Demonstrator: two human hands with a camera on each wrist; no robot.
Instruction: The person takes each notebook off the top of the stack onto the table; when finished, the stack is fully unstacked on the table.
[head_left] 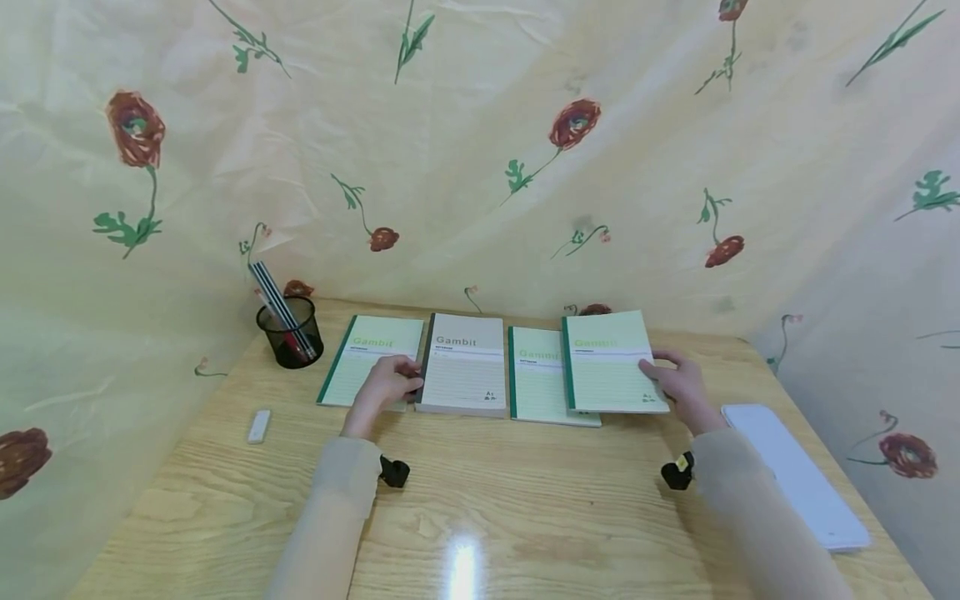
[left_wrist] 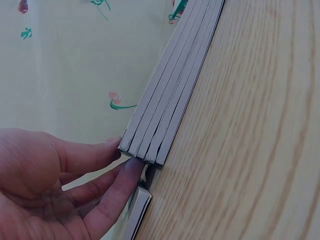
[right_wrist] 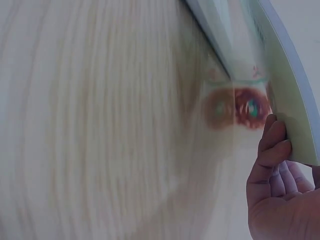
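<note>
Right hand (head_left: pixel 681 388) clamped on a green-spined notebook (head_left: pixel 611 367), thumb on the cover's right edge, fingers underneath. From where I stand, that edge is raised off the worktop (head_left: pixel 525 508), close to its far edge; the left part overlaps a second notebook (head_left: pixel 536 387) lying flat. Can't tell if those two touch. Left hand (head_left: pixel 386 383): thumb and fingers apart, tips against the dark spine of a grey stack (head_left: pixel 465 367), several notebooks thick, flat by the middle of the far edge. Same hand reaches over a third notebook (head_left: pixel 367 358), green-spined, just left of the stack. Black mesh cup (head_left: pixel 300 354) stands at the far left corner, pens (head_left: pixel 280 304) leaning in it. Small white block (head_left: pixel 258 426) near the left edge. Long white slab (head_left: pixel 806 483) along the right edge, partly behind the right sleeve (head_left: pixel 757 508). Flowered cloth (head_left: pixel 450 167) hangs beyond the far edge.
</note>
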